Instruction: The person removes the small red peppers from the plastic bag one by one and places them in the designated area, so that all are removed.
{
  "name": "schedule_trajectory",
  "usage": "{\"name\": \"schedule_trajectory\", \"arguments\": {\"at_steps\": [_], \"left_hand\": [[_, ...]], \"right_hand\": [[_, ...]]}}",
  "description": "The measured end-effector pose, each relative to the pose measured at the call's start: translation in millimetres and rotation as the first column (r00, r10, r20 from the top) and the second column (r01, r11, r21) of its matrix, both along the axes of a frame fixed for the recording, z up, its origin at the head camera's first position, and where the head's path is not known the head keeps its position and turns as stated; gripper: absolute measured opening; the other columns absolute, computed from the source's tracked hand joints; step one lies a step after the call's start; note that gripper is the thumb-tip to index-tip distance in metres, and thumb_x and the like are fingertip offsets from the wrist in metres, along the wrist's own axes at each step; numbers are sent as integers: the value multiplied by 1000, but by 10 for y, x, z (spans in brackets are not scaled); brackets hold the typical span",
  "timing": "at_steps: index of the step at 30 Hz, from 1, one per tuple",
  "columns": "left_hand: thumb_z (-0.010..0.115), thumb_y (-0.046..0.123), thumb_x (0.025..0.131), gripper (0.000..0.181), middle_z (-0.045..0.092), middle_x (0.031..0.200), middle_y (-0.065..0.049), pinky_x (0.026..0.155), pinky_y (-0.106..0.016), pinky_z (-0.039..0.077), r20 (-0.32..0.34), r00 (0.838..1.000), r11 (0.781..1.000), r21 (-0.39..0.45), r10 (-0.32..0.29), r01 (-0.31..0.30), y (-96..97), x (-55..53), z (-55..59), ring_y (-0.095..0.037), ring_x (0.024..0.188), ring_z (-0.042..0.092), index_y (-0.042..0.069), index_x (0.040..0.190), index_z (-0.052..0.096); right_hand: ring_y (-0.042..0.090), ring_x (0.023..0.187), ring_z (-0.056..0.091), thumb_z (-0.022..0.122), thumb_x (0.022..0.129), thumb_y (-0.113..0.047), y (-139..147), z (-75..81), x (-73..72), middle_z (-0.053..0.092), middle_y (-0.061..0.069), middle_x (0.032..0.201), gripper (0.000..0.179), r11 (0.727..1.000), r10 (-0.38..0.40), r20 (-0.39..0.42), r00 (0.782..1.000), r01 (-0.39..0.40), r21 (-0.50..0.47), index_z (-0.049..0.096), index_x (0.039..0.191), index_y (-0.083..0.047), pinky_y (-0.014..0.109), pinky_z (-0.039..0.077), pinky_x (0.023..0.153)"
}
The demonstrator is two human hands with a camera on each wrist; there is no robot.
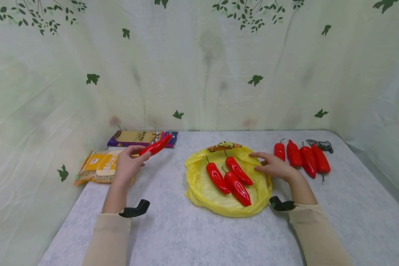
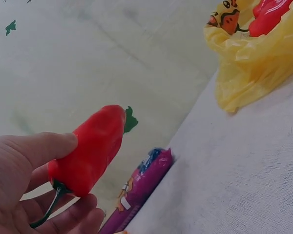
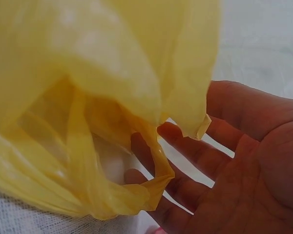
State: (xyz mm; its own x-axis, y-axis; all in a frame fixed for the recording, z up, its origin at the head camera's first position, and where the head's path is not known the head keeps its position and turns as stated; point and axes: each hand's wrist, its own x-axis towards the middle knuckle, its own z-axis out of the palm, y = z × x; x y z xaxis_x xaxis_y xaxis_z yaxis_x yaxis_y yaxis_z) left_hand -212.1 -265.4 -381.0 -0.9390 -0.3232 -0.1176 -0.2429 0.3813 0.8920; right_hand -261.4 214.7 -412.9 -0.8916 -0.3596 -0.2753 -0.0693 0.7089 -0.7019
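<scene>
My left hand [image 1: 127,164] holds a red chili pepper [image 1: 157,145] between thumb and fingers, raised over the table's left side. In the left wrist view that pepper [image 2: 93,151] has its dark green stem towards the palm. A yellow plastic bag [image 1: 194,192] lies spread with its mouth up, and several red peppers [image 1: 236,187] rest in it. My right hand [image 1: 274,168] is at the bag's right rim. In the right wrist view its fingers are spread and loosely bent, partly hidden behind the bag's yellow film [image 3: 112,58] and a loop of it.
Several more red peppers [image 1: 308,162] lie in a row at the right, beside a small black packet [image 1: 320,145]. At the left are an orange food packet [image 1: 101,166] and a purple packet [image 1: 133,137]. A leaf-patterned curtain [image 1: 199,74] hangs behind the table [image 1: 199,240].
</scene>
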Motion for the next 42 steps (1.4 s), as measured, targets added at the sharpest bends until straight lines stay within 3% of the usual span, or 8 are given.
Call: {"name": "schedule_trajectory", "arguments": {"at_steps": [8,15,22,35,42], "left_hand": [[69,38,92,52,54,139,-14,105,-44,51,26,999,986,-167,32,-28,-39,-13,-74,-31,125,47,14,137,54],[68,38,93,51,55,137,-15,103,-42,51,56,997,976,-215,47,-33,-55,-22,-136,-31,121,48,12,135,55],[69,35,92,49,57,135,-17,102,-45,51,44,998,966,-257,40,-27,-39,-40,-214,-32,120,49,10,132,57],[73,39,89,53,61,127,-18,86,-38,56,88,996,930,-367,29,5,-3,-85,-347,-31,107,54,8,129,58],[74,45,86,56,64,117,-18,79,-36,50,111,994,898,-436,-10,58,21,-80,-379,-31,99,55,7,125,58]], "right_hand": [[38,124,54,67,92,-31,-8,0,-6,45,21,151,62,1000,-11,15,1000,11,-2,45,150,-20,42,60,90],[38,123,55,67,93,-30,0,-9,-2,46,21,151,61,1000,-1,0,1000,1,-6,46,149,-21,42,59,90],[37,122,56,67,93,-29,3,-4,2,46,21,150,61,1000,3,-4,1000,-4,-12,46,149,-20,41,59,90],[39,125,54,66,93,-29,10,-18,3,47,20,150,59,1000,2,-6,1000,-2,-17,47,148,-20,42,59,91],[39,125,54,65,94,-29,10,-16,10,46,20,151,58,1000,12,-15,1000,-12,-20,47,148,-19,43,58,92]]}}
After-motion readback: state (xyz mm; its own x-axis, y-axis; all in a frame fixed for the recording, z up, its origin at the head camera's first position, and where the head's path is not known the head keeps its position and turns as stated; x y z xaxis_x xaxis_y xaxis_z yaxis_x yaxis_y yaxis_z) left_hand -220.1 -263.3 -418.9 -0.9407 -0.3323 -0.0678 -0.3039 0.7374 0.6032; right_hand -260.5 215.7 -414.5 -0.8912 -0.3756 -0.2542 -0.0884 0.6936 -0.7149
